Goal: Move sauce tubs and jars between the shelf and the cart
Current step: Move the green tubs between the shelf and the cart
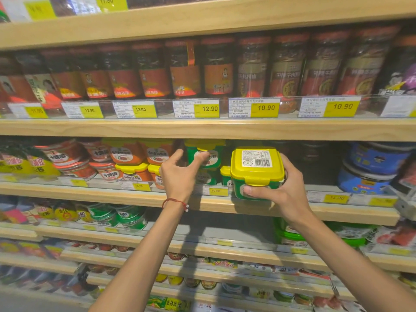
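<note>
Green sauce tub (256, 170) with yellow lid, gripped in right hand (283, 194) just in front of the wooden shelf (135, 194) edge, not standing on the board. Tilted towards the camera, so white barcode label on the lid well visible. Thumb across green front wall, other fingers curled round the far right side. Left hand (180, 174) raised to stacked green tubs (216, 154) on same shelf, thumb and forefinger spread apart, holding nothing; forefinger tip at upper tub, contact not sure. Red string bracelet (174, 200) on left wrist. Orange tubs (126, 154) just left of the stack, blue tubs (371, 167) well apart at right. Row of dark jars (216, 70) one shelf higher, behind yellow price tags (265, 108).
</note>
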### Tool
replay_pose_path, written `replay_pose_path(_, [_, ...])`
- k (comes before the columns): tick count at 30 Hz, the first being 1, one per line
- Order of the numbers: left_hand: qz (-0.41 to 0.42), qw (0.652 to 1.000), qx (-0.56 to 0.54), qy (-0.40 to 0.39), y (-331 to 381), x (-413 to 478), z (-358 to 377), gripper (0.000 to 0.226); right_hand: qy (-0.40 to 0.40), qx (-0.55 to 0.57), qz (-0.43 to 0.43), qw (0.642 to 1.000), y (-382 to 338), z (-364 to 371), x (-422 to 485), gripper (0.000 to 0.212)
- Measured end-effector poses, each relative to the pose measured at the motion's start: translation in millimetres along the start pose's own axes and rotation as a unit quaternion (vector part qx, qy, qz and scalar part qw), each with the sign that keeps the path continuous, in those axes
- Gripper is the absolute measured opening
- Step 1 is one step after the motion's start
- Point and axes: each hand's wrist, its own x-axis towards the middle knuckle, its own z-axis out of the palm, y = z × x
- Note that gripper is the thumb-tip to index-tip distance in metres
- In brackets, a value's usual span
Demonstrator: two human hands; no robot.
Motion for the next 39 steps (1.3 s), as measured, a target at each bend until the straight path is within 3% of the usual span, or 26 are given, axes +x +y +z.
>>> replay_pose_path(2, [-0.009, 1.0, 0.0, -0.002, -2, 1, 3, 0.041, -0.001, 0.0, 0.001, 1.0, 1, 0, 0, 0.08])
replay_pose_path(3, [0.004, 1.0, 0.008, -0.004, -2, 2, 5, 0.029, -0.001, 0.002, 0.002, 1.0, 1, 0, 0, 0.081])
replay_pose_path(5, [0.013, 0.999, 0.032, -0.019, -1, 5, 9, 0.045, 0.001, 0.006, 0.007, 1.0, 1, 1, 0, 0.083])
replay_pose_path(12, [0.013, 0.996, 0.056, -0.068, -4, 11, 6, 0.034, 0.003, 0.008, 0.013, 1.0, -1, 1, 1, 0.084])
replay_pose_path(21, [-0.002, 0.999, 0.032, 0.026, -2, 5, 10, 0.027, 0.0, 0.018, 0.022, 1.0, 0, 3, -1, 0.08])
replay_pose_path(23, [-0.022, 0.999, -0.007, 0.029, -6, 0, 11, 0.016, -0.002, 0.017, 0.021, 1.0, 2, 3, -2, 0.079])
replay_pose_path(26, [-0.048, 0.992, -0.106, 0.039, -8, -19, 9, 0.046, -0.004, 0.014, 0.018, 1.0, 6, 4, -4, 0.076])
replay_pose_path(28, [0.014, 0.991, -0.119, 0.051, -11, -36, 7, 0.039, -0.005, 0.019, 0.018, 1.0, 7, 4, -6, 0.075])
replay_pose_path(30, [0.061, 0.994, -0.095, -0.009, -13, -50, 4, 0.032, -0.004, 0.021, 0.014, 1.0, 6, 5, -8, 0.076])
replay_pose_path(34, [0.047, 0.962, -0.11, -0.245, -3, -73, 4, 0.039, 0.004, 0.038, 0.01, 0.999, 0, 10, -11, 0.069])
replay_pose_path(36, [0.047, 0.951, -0.114, -0.285, 0, -79, 7, 0.042, -0.011, 0.035, 0.017, 0.999, -3, 9, -11, 0.069])
replay_pose_path(39, [0.055, 0.95, -0.121, -0.283, -2, -82, 8, 0.042, -0.085, -0.01, 0.028, 0.996, -6, 2, -10, 0.075])
